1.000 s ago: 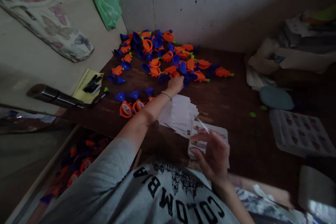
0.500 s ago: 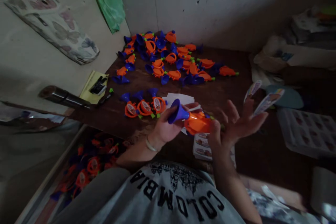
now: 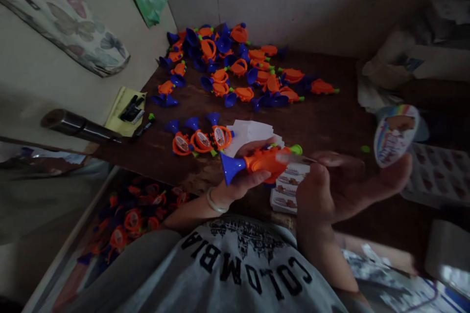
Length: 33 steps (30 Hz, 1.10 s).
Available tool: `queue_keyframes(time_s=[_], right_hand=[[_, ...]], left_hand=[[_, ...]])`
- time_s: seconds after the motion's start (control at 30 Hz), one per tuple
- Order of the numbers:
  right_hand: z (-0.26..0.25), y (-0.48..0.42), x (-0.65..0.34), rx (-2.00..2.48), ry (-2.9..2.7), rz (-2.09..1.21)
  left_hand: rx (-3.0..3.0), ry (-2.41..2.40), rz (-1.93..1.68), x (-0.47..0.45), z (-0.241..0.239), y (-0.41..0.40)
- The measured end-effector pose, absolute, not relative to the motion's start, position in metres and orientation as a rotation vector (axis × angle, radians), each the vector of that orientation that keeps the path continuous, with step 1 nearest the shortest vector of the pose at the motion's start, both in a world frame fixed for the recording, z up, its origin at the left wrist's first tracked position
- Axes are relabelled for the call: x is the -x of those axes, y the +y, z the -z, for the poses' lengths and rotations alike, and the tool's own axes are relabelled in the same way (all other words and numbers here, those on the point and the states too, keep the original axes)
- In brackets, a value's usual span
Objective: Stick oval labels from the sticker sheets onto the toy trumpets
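Note:
My left hand (image 3: pixel 238 187) grips an orange toy trumpet (image 3: pixel 267 162) with a blue bell and a green mouthpiece, held sideways above the table. Beside it, my right hand (image 3: pixel 330 190) has its thumb and forefinger drawn together on a thin pale sticker (image 3: pixel 299 158), seen nearly edge-on and blurred, against the trumpet's mouthpiece end. An oval printed sticker (image 3: pixel 396 134) clings to an outstretched fingertip of the same hand. Under the hands lies a stack of printed sticker sheets (image 3: pixel 284 203), with white paper pieces (image 3: pixel 251 132) behind.
Three stickered trumpets (image 3: pixel 201 141) stand in a row to the left. A pile of trumpets (image 3: pixel 238 66) covers the table's back. More fill a bin (image 3: pixel 132 220) at lower left. A dark cylinder (image 3: pixel 79 124) and yellow pad (image 3: pixel 119 107) lie left; a clear tray (image 3: pixel 440 171) lies right.
The trumpet has shifted left and turned in my left hand. One of two stickers on my right fingertips has come off, and the right thumb and forefinger now pinch a sticker at the trumpet.

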State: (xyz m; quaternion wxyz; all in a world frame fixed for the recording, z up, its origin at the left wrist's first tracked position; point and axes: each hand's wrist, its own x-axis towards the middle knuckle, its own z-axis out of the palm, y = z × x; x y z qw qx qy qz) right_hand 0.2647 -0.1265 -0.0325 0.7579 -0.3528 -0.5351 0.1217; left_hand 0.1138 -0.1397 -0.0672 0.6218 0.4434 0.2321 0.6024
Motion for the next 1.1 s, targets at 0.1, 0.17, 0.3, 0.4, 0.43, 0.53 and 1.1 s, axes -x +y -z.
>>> queue_keyframes(time_s=[0.1,0.17,0.3,0.4,0.43,0.53,1.1], right_hand=[[0.023,-0.138,-0.267,0.813,-1.169,-0.551],[0.022,-0.142,-0.266,0.817,-1.176,-0.695],[0.026,-0.141,-0.262,0.834,-1.145,-0.757],[0.028,-0.139,-0.261,0.844,-1.130,-0.745],[0.029,-0.139,-0.261,0.848,-1.129,-0.749],[0.029,-0.139,-0.261,0.842,-1.129,-0.758],[0.032,-0.135,-0.255,0.862,-1.172,-0.605]], left_hand=[[-1.006,0.465,-1.416,-0.114,0.068,-0.140],[-1.034,0.415,-1.413,-0.113,0.067,-0.139],[-1.156,0.395,-1.402,-0.111,0.066,-0.137],[-1.177,0.360,-1.403,-0.111,0.066,-0.136],[-1.171,0.360,-1.401,-0.112,0.065,-0.136],[-1.152,0.386,-1.396,-0.114,0.062,-0.136],[-1.111,0.455,-1.441,-0.122,0.054,-0.136]])
